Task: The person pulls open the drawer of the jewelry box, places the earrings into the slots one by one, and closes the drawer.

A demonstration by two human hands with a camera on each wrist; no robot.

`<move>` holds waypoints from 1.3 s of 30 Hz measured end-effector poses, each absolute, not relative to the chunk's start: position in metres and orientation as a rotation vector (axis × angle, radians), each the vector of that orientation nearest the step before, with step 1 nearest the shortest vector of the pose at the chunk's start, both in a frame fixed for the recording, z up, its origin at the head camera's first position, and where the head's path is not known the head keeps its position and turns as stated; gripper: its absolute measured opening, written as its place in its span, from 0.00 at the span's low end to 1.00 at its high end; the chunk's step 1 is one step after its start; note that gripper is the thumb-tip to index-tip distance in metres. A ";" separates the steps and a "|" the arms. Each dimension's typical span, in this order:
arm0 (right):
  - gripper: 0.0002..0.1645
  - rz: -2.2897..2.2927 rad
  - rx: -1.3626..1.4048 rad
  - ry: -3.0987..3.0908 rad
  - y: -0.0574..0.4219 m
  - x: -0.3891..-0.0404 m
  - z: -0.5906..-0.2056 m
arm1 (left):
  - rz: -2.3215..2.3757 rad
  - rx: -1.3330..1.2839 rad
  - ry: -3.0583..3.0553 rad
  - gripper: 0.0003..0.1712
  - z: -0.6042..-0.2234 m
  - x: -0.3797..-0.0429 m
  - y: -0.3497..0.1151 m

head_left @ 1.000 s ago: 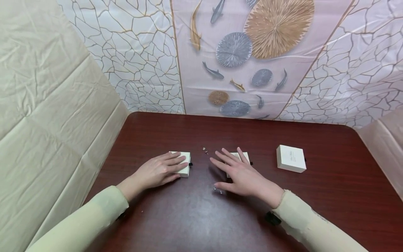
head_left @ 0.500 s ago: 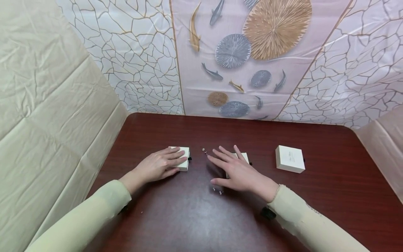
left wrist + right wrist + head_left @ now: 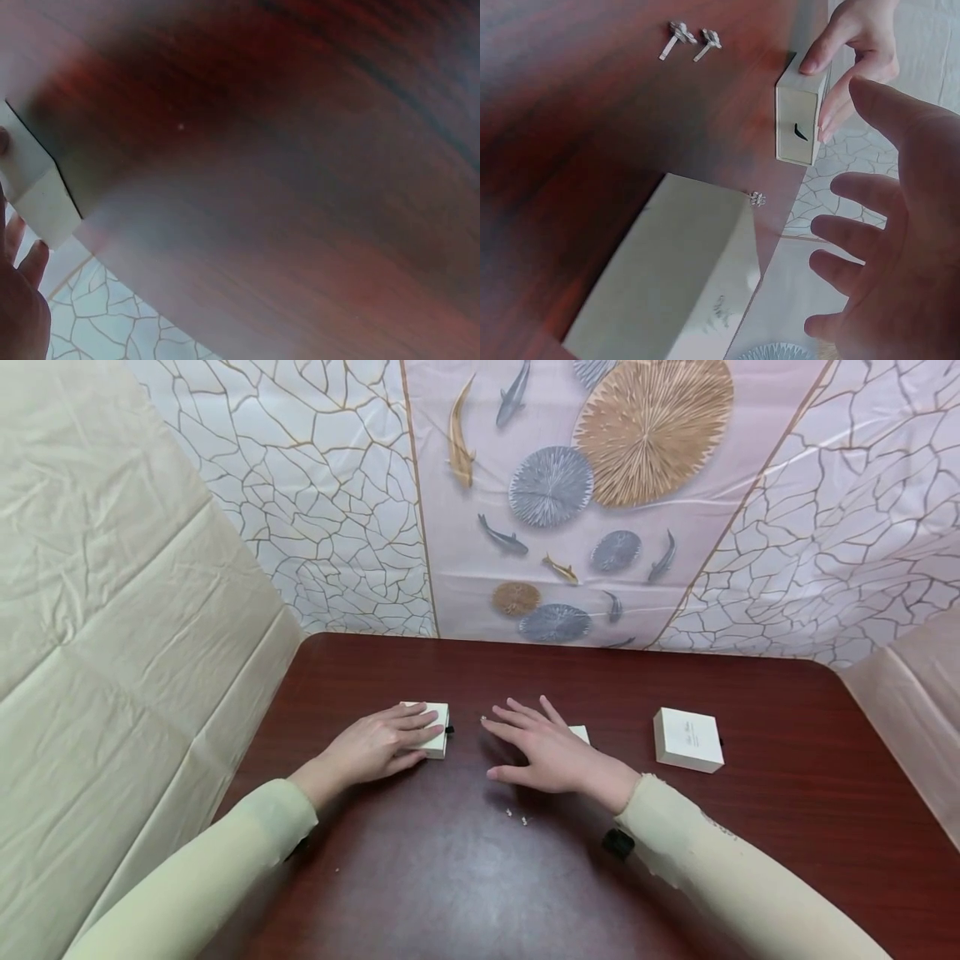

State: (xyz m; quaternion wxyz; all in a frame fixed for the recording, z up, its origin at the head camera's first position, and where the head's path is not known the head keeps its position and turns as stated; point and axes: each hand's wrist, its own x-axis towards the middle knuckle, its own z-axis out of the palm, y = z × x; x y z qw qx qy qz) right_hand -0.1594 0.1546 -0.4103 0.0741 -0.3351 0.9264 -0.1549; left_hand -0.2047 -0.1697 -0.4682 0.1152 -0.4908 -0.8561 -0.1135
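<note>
My left hand [image 3: 378, 746] grips a small white drawer box [image 3: 438, 742] at the left, its fingers across the top and its thumb at the near side. A black ribbon tab [image 3: 800, 132] sticks out of that box's end. Over a second white box [image 3: 660, 262] hovers my right hand [image 3: 555, 752], fingers spread and holding nothing; in the head view it covers most of that box. Two small silver stud earrings [image 3: 676, 36] lie on the table in front of the right hand. Another stud [image 3: 757, 199] shows past the second box's corner, near my right fingertips in the head view.
A third white box [image 3: 688, 740] with printed lettering stands farther right on the dark red-brown table [image 3: 465, 893]. Patterned cloth [image 3: 330, 510] hangs behind the table's back edge, and pale cloth [image 3: 135, 635] lines the left side.
My left hand and the box under it have slid toward the back of the table. The right hand has drifted left and back, now hiding one far earring in the head view.
</note>
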 end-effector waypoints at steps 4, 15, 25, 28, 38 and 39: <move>0.43 -0.446 -1.009 2.764 0.148 -0.169 -0.409 | -0.346 -1.434 -2.513 0.30 -0.468 -0.208 -0.170; 0.40 -0.391 -1.015 2.704 0.124 -0.201 -0.405 | -0.394 -1.446 -2.471 0.29 -0.470 -0.213 -0.173; 0.35 -0.357 -1.007 2.645 0.112 -0.225 -0.404 | -0.409 -1.457 -2.494 0.28 -0.470 -0.215 -0.173; 0.33 -0.343 -1.023 2.643 0.110 -0.230 -0.404 | -0.403 -1.448 -2.508 0.28 -0.471 -0.216 -0.173; 0.25 -0.302 -1.066 2.682 0.100 -0.239 -0.418 | -0.387 -1.427 -2.544 0.28 -0.471 -0.215 -0.173; 0.25 -0.303 -1.068 2.684 0.099 -0.240 -0.419 | -0.387 -1.426 -2.543 0.28 -0.471 -0.215 -0.173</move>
